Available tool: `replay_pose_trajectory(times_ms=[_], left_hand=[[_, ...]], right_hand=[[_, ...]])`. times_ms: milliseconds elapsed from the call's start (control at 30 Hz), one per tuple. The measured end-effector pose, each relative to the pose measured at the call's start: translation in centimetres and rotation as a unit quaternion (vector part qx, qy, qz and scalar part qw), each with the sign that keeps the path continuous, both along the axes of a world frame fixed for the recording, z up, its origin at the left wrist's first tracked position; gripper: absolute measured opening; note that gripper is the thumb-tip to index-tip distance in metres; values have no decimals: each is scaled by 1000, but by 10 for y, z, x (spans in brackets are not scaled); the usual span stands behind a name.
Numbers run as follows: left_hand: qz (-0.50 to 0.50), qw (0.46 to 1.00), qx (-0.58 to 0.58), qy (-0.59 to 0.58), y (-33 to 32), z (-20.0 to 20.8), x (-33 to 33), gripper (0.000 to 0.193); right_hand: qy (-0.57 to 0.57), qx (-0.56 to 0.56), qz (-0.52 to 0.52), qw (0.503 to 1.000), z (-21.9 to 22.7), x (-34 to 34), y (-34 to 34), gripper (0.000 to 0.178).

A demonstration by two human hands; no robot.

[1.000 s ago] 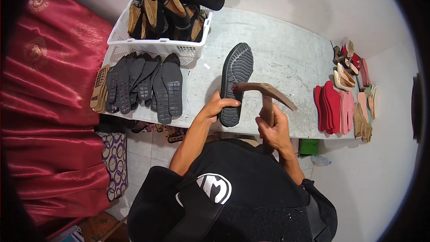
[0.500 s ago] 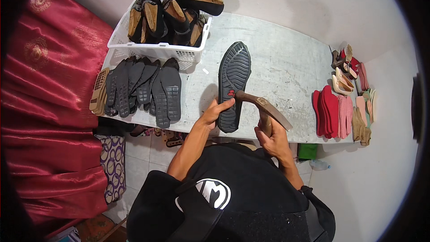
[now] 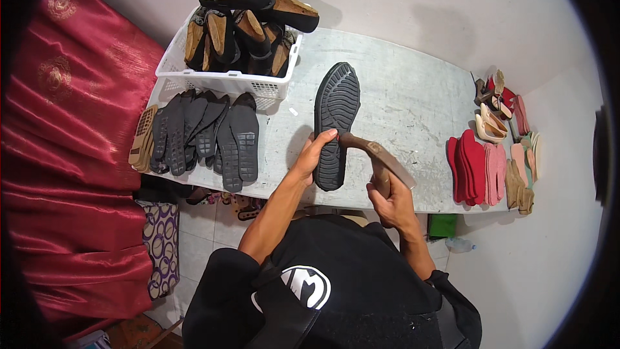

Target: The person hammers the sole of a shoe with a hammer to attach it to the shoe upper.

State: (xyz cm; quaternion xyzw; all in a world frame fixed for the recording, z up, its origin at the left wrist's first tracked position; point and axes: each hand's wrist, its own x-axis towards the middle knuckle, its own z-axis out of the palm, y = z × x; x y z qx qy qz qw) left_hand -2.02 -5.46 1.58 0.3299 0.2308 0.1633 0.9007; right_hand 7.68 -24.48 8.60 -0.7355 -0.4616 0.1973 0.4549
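A black shoe (image 3: 338, 100) is held sole up over the table, its grooved tread showing and its toe pointing away from me. My left hand (image 3: 312, 158) grips its left edge near the middle, the thumb lying across the sole and the other fingers hidden beneath. My right hand (image 3: 395, 201) is closed around the handle of a hammer (image 3: 382, 155). The rounded end of the hammer's head is at the right edge of the sole, close to my left thumb; whether it touches I cannot tell.
At the back left, a white basket (image 3: 226, 82) holds several black shoes with tan insides. Dark grey soles (image 3: 236, 145) lie in front of it beside beige ones (image 3: 143, 139). Red soles (image 3: 466, 168), pink soles (image 3: 495, 171) and cream shoes (image 3: 491, 124) sit at the table's (image 3: 413, 97) right end.
My left thumb has slid up along the sole, over the spot where a red mark showed. The hammer stays by the sole's right edge. The whole view has shifted slightly.
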Motion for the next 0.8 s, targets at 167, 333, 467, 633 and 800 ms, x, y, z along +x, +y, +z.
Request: replay_pose_trajectory(times_ms=[167, 333, 467, 633, 800], left_hand=[[26, 998, 64, 11, 2, -3, 6, 36], [49, 993, 104, 31, -2, 1, 9, 46], [20, 998, 48, 22, -5, -4, 7, 35], [9, 1000, 11, 22, -9, -5, 9, 31], [-4, 999, 47, 10, -10, 8, 11, 29]], right_hand=[[77, 4, -32, 996, 5, -6, -16, 11], [87, -70, -34, 993, 5, -13, -15, 20], [107, -79, -33, 991, 0, -15, -20, 17], [70, 6, -31, 997, 5, -14, -23, 11], [109, -33, -48, 992, 10, -22, -25, 12]])
